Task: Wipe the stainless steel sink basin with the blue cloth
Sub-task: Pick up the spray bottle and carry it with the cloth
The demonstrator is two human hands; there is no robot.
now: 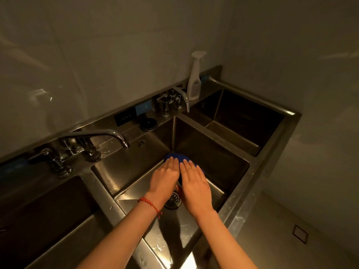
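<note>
Both hands (pixel 180 177) flat on blue cloth (pixel 177 157), sink basin (pixel 213 152) far corner

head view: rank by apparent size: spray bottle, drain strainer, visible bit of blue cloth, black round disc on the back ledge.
1. spray bottle
2. blue cloth, mostly hidden under both hands
3-4. drain strainer and black round disc: unsure; strainer partly covered and nearer the camera

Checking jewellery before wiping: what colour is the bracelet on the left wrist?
Red, a beaded string bracelet; the head view shows it.
</note>
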